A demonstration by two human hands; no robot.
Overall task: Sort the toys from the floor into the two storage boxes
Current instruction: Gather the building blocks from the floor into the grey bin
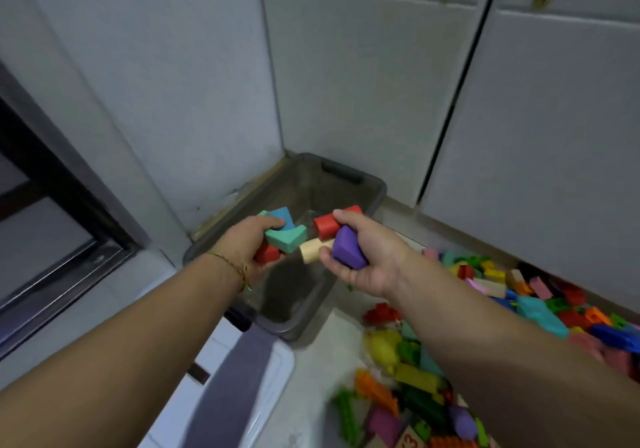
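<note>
Both hands are over a grey storage box [360, 202] that stands in the corner of the room. My left hand [247, 247] grips several foam blocks: a green one [285, 240], a blue one [281, 215] and a red one [267, 253]. My right hand [363, 253] grips a purple block [348, 248], a red block [327, 226] and a cream cylinder [311, 252]. A second, white box [273, 371] sits nearer to me at the bottom. A heap of toys [450, 361] lies on the floor to the right.
Grey tiled walls meet behind the grey box. White cabinet doors [536, 136] run along the right above the toy heap. A dark window frame [69, 212] is at the left. Bare floor [325, 361] shows between the boxes and the heap.
</note>
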